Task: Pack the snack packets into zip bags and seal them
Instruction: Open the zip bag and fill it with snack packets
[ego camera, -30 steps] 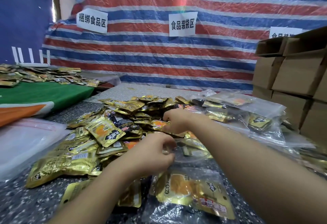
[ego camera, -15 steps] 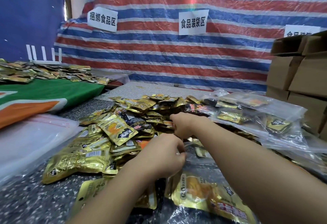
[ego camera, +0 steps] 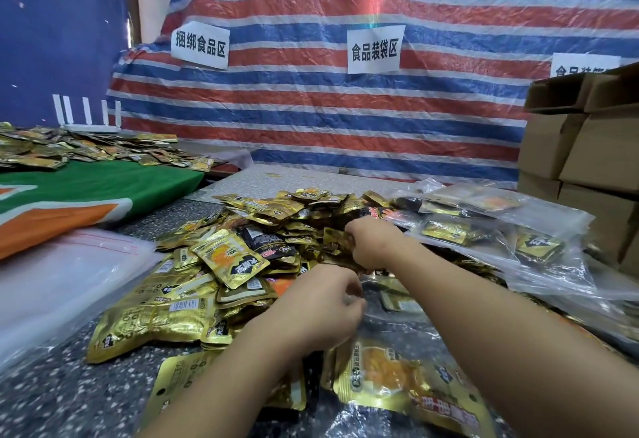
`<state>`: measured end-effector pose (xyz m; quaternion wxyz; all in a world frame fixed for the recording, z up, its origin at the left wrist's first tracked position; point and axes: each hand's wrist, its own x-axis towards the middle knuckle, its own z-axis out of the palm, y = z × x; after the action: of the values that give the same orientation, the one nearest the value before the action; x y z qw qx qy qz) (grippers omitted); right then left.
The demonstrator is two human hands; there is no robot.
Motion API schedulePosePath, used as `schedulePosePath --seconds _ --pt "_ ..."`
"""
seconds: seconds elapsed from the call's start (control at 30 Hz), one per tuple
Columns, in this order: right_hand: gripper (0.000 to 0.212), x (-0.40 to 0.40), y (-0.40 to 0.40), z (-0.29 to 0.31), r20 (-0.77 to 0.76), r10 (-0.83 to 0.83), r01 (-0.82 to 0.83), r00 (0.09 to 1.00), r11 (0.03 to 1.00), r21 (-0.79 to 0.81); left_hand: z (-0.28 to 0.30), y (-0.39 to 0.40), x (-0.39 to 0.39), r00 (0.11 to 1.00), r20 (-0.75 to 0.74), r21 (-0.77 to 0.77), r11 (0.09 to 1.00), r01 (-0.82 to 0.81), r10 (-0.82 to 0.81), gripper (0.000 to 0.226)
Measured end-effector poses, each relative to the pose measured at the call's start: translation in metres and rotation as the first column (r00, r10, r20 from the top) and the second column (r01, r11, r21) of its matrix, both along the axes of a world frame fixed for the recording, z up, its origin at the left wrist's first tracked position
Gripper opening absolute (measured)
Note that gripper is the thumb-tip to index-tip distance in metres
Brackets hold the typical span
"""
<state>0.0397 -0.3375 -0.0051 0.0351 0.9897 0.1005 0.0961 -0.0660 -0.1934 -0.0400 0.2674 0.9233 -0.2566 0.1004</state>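
A big heap of gold snack packets [ego camera: 221,261] covers the speckled table [ego camera: 69,399]. My right hand [ego camera: 375,246] reaches into the heap with its fingers curled round a small gold packet [ego camera: 336,238]. Just nearer, my left hand [ego camera: 323,306] pinches the mouth of a clear zip bag [ego camera: 366,417] that lies in front of me. A large gold and orange packet [ego camera: 383,375] shows inside that bag. My forearms hide part of the bag and the heap.
Filled zip bags [ego camera: 491,230] are piled at the right, in front of stacked cardboard boxes [ego camera: 587,161]. A stack of empty zip bags [ego camera: 62,282] lies at the left. More packets [ego camera: 86,147] sit on a green and orange cloth [ego camera: 86,188] further left.
The view has swung a little, so everything sits further right in the frame. Both hands have stayed at the bag mouth and the heap, with the right hand slightly deeper among the packets.
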Motion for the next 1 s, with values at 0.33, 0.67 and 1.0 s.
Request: schedulePosePath --seconds 0.33,0.67,1.0 --pt "0.023 -0.105 -0.065 0.056 0.254 0.155 -0.263 0.955 0.041 0.964 0.008 -0.002 -0.004 0.998 -0.028 -0.202 0.978 0.044 -0.051 0.028" --pt "0.036 -0.162 -0.083 0.008 0.357 0.039 -0.354 0.933 -0.055 0.933 0.014 -0.003 -0.012 0.997 -0.028 -0.329 0.942 0.059 -0.073 0.021" --pt "0.038 -0.167 -0.081 -0.01 0.375 0.181 -0.412 0.909 0.527 0.743 0.021 -0.005 -0.019 0.989 0.044 -0.384 0.911 0.149 -0.143 0.014"
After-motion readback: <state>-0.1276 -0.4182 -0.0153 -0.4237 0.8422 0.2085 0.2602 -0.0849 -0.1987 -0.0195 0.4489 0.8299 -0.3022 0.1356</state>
